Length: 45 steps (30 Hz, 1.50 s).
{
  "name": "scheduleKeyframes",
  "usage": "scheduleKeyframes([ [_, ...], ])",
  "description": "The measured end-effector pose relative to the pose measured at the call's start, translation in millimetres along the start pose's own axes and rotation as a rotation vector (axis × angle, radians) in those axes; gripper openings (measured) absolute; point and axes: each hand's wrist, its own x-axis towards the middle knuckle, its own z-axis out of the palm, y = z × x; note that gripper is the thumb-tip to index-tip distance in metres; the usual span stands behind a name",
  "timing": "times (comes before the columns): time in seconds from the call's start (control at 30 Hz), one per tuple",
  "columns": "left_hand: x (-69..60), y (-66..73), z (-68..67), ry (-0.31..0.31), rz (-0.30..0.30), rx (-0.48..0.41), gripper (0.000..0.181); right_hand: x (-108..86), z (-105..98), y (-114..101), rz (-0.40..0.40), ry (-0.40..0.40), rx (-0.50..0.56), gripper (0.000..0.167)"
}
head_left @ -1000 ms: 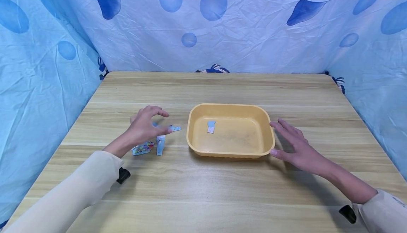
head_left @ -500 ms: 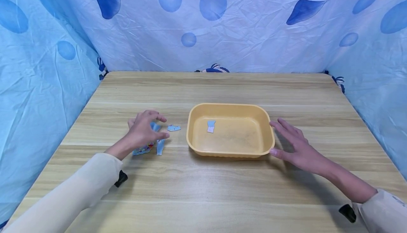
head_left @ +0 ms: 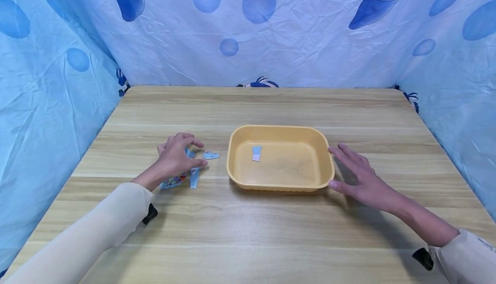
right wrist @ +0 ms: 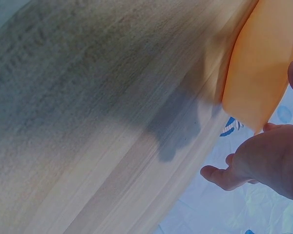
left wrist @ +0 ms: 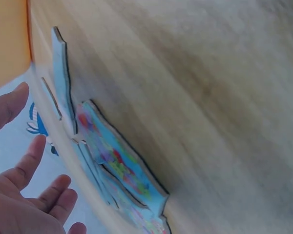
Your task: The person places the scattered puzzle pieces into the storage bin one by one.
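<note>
My left hand [head_left: 174, 158] hovers over a group of flat cardboard pieces, likely puzzle pieces, its thumb and fingers spread apart with nothing between them. Beyond its fingertips lies a small light-blue piece [head_left: 211, 155]. Below the thumb is a narrow blue piece [head_left: 194, 179], and a multicoloured piece [left wrist: 121, 158] shows in the left wrist view; the hand partly hides others. Inside the yellow plastic tray [head_left: 280, 188] lies one blue-and-pale piece [head_left: 256, 153]. At the tray's right end, the fingertips of my right hand [head_left: 360, 180] touch or nearly touch its rim, fingers extended.
The wooden table [head_left: 263, 236] extends around the tray on all sides. A blue patterned cloth [head_left: 302, 47] hangs behind the far edge and along both sides. Each sleeve has a black object [head_left: 423, 258] at the cuff.
My left hand has drawn back slightly to the left, uncovering the small light-blue piece, and has barely moved in the last half second. Right hand and tray stay in place.
</note>
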Motion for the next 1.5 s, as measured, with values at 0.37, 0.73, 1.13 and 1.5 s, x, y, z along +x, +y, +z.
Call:
scheduleKeyframes([
  [0.37, 7.3, 1.7, 8.9, -0.005, 0.013, 0.007, 0.043, 0.0, -0.6, -2.4, 0.026, -0.005, -0.017, 0.083],
  [0.73, 12.7, 6.5, 11.8, 0.009, 0.01, 0.02, 0.053, -0.3, -2.8, -4.1, 0.015, -0.002, -0.013, 0.083],
  [1.13, 13.2, 5.2, 16.8, 0.012, 0.015, 0.001, 0.044, -0.2, -0.4, -1.2, 0.025, -0.005, -0.014, 0.083],
  [1.5, 14.4, 5.2, 22.5, 0.029, 0.006, 0.021, 0.034, 0.3, 4.5, 2.9, 0.026, 0.003, -0.023, 0.084],
])
